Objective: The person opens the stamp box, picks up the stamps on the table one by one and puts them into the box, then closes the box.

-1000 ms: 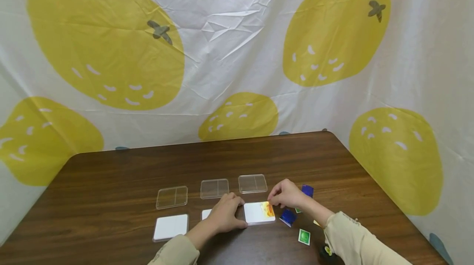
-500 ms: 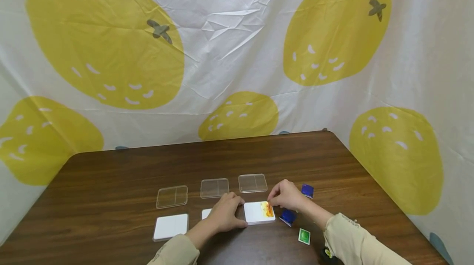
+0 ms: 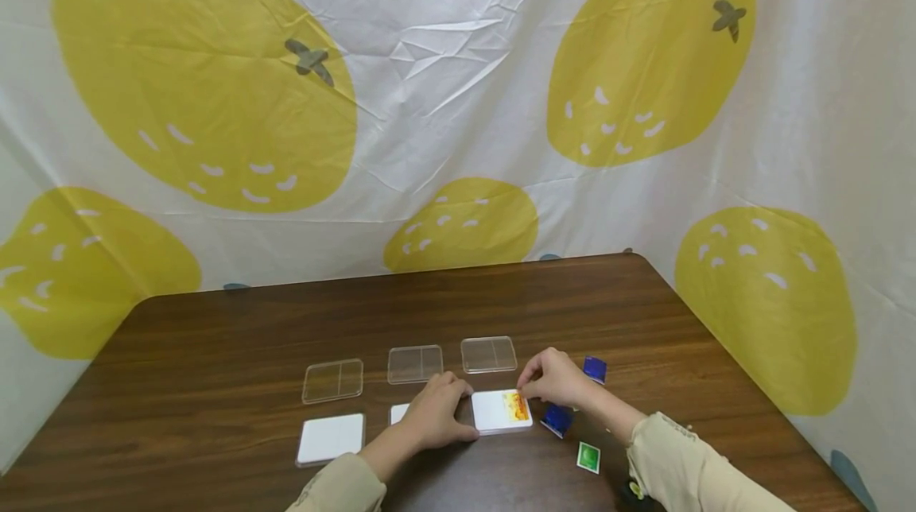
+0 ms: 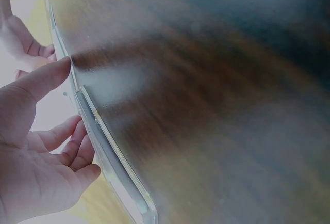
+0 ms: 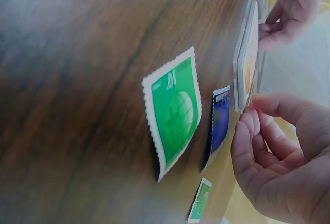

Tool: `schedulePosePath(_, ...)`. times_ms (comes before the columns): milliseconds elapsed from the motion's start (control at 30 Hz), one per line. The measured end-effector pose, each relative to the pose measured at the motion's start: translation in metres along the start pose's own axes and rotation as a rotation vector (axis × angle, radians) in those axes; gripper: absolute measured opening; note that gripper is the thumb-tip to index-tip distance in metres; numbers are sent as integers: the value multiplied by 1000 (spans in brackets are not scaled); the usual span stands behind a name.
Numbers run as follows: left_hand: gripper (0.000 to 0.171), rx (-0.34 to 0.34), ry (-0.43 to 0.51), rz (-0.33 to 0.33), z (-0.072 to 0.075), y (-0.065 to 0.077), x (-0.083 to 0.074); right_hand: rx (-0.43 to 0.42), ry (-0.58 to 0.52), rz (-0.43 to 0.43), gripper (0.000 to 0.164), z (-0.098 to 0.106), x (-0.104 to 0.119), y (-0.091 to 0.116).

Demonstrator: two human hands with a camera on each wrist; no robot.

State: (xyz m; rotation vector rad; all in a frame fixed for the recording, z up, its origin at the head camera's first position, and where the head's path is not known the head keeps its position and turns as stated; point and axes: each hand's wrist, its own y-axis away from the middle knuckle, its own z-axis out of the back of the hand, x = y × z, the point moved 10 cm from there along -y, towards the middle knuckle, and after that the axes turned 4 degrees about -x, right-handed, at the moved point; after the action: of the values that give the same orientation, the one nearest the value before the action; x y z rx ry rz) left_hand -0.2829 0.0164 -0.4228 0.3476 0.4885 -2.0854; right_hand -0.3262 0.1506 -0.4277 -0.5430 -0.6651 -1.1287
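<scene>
A shallow clear plastic case with a white insert [image 3: 490,415] lies in front of me in the head view. On its right half is an orange and yellow postage stamp [image 3: 516,406]. My right hand [image 3: 556,377] pinches this stamp at its upper right edge with thumb and forefinger. The left hand [image 3: 435,414] grips the case's left end, thumb at the near corner and fingers at the far side; in the left wrist view that thumb [image 4: 49,79] lies along the edge. Beside the right hand are a blue stamp [image 3: 556,420] and a green stamp [image 5: 172,115].
Another white-filled case [image 3: 331,439] lies at left; a second [image 3: 397,413] is partly behind my left hand. Three clear lids [image 3: 332,382] form a row behind. Another blue stamp [image 3: 595,369] lies beyond my right wrist. A dark object [image 3: 635,494] shows beside the right sleeve.
My right wrist has shifted slightly and now covers a green stamp corner seen a second ago. Both hands keep their places at the case.
</scene>
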Motion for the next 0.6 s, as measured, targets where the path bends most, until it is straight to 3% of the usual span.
schedulePosePath(600,50,0,6,2,-1,0,1,50,-119,29,12,25,3,21)
